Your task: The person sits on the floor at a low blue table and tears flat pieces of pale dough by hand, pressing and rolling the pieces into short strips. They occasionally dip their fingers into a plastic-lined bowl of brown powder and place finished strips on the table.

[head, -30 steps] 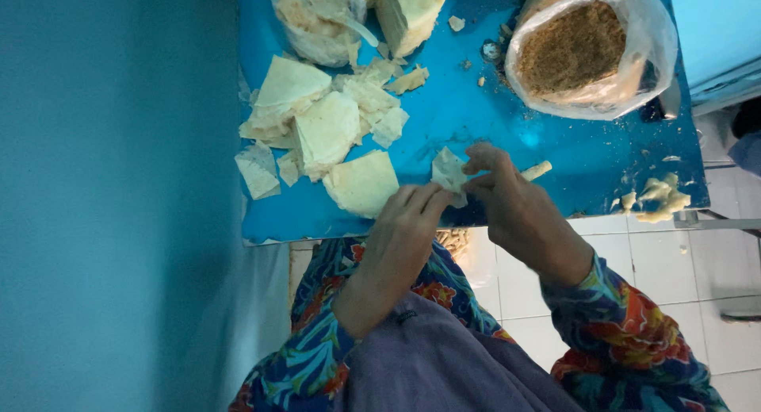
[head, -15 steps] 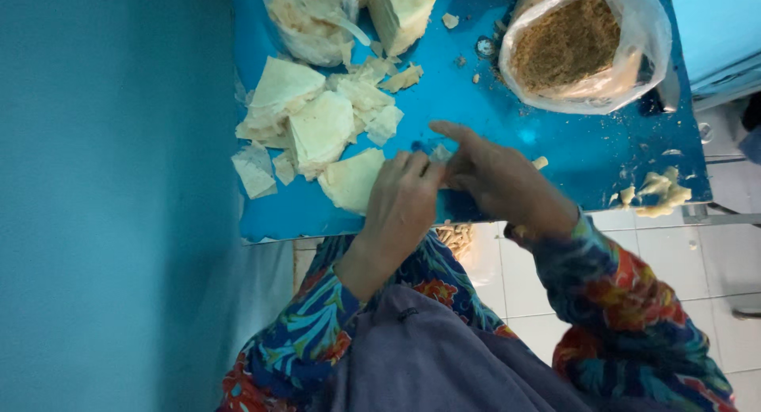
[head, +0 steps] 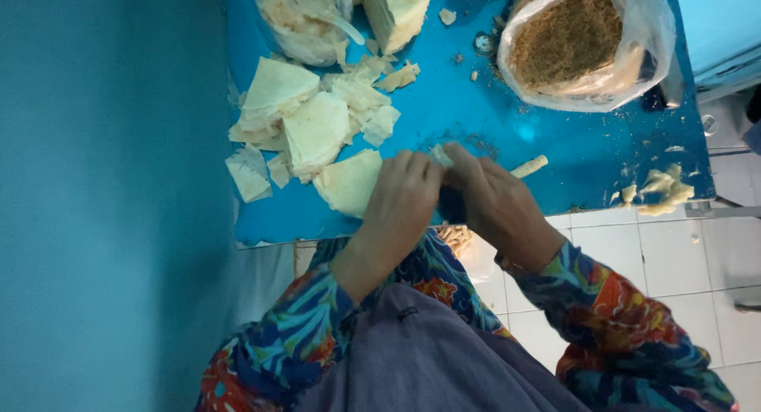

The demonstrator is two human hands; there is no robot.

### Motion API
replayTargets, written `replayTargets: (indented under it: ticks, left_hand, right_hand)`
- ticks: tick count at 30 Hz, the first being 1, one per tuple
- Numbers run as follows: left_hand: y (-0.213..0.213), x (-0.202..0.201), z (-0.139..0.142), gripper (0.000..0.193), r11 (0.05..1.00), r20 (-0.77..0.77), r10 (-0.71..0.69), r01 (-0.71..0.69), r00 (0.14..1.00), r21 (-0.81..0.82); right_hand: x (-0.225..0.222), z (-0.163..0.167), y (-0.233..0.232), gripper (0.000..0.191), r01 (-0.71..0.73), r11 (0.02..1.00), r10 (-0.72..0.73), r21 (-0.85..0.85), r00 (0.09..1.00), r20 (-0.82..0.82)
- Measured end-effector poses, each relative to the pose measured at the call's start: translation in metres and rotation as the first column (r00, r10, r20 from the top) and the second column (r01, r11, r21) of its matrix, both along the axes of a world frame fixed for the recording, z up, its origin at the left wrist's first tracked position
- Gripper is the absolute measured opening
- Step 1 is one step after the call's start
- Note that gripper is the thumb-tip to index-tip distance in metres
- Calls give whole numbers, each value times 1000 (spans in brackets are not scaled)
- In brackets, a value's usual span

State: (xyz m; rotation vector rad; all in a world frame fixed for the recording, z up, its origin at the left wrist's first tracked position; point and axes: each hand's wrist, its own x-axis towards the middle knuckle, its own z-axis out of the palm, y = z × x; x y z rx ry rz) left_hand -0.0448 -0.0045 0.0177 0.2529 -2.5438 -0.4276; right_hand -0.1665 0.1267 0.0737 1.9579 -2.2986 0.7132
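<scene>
The left hand point(head: 403, 196) and the right hand point(head: 490, 199) are pressing together, palms down, at the near edge of the blue table point(head: 555, 142). Their fingers are curling over a small pale piece of wrapper point(head: 438, 153), which is peeking out between the fingertips of both hands; both hands are gripping it, though most of it is lying hidden under them. Just beyond the right hand, a thin rolled pastry stick point(head: 529, 166) is lying on the table, touching or nearly touching the knuckles.

Just beside the left hand, a folded pale wrapper sheet point(head: 349, 180) is resting flat, and further out a loose heap of cut wrapper pieces point(head: 309, 118) is spreading toward the table's left edge. Beyond that heap, a clear plastic bag of wrappers point(head: 305, 19) and a thick stack of wrappers point(head: 400, 11) are sitting at the far side. To the right, an open plastic bag of brown crumbly filling point(head: 571, 39) is standing well apart from the hands. A lump of pale dough scraps point(head: 662, 190) is lying at the table's right corner. Below the table edge, between the forearms in floral sleeves point(head: 602, 301), finished rolls point(head: 457, 237) are showing against the white tiled floor point(head: 674, 253).
</scene>
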Motion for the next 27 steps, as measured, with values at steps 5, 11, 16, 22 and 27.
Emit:
replayTargets:
  ticks: [5, 11, 16, 22, 27]
  left_hand:
    - [-36, -21, 4, 6, 897, 183, -172, 77, 968, 434]
    - [-14, -5, 0, 14, 994, -8, -34, 35, 999, 108]
    - [-1, 4, -1, 19, 980, -2, 8, -8, 1000, -199]
    - [-2, 4, 4, 12, 997, -4, -27, 27, 1000, -76]
    - [8, 18, 13, 9, 974, 30, 5, 2, 1000, -225]
  right_hand:
    - [-22, 20, -20, 67, -30, 980, -75, 196, 859, 506]
    - [-5, 6, -6, 70, -47, 999, 41, 25, 981, 190]
    - [-1, -8, -1, 58, -32, 999, 32, -28, 999, -7]
    - [-12, 7, -4, 57, -22, 987, -40, 160, 927, 373]
    - [-7, 9, 3, 63, -35, 996, -2, 86, 920, 393]
